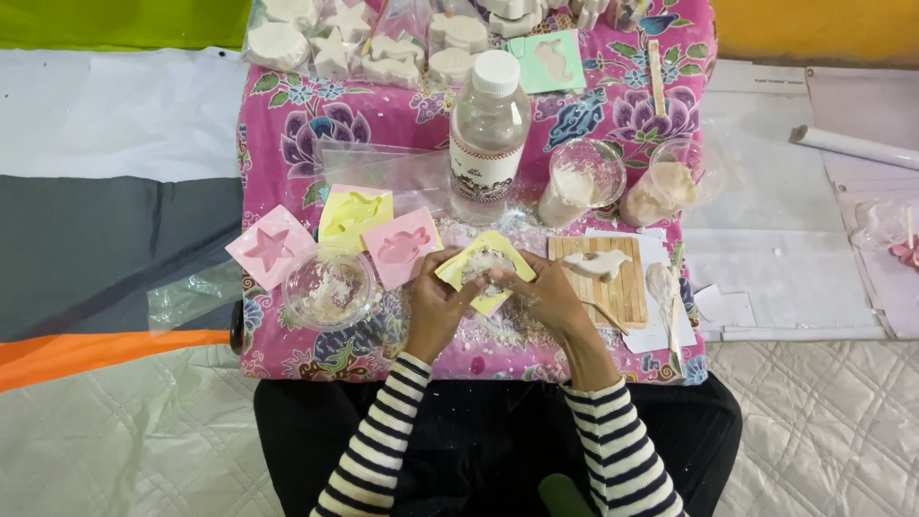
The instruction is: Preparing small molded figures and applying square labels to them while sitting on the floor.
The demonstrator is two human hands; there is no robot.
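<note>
Seen from above, my left hand (436, 304) and right hand (548, 295) are both closed around a small yellow mould (485, 270), thumbs pressing on the white plaster filling it; I hold it just above the pink flowered cloth (287, 124) on the low table, between a pink mould (402, 247) on its left and a wooden slat board (613, 282) carrying a white cast figure (595, 263); the yellow mould sits as a diamond, one corner pointing away from me toward the clear bottle (488, 134), its long axis running diagonally from near-left to far-right; I judge that flexing too hard could crack the cast, or crumbs could spill; an elbow nudge might tip the plastic bowl (330, 287) beside my left hand
</note>
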